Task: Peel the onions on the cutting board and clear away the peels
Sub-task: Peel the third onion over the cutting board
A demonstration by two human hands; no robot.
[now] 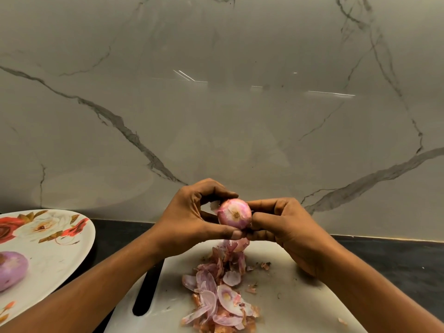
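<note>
I hold a pink, partly peeled onion (234, 213) in the air above the white cutting board (295, 299). My left hand (192, 215) grips its left side, fingers over the top and thumb underneath. My right hand (283, 223) pinches its right side with curled fingers. A strip of skin hangs below the onion. A heap of pink and brown peels (219, 292) lies on the board under my hands. A peeled purple onion (10, 270) rests on the floral plate (60, 248) at the left.
The board has a dark handle slot (146, 292) on its left side. It lies on a dark counter (384, 255) against a grey marble wall (216, 104). The plate sits left of the board, reaching past the frame's left edge.
</note>
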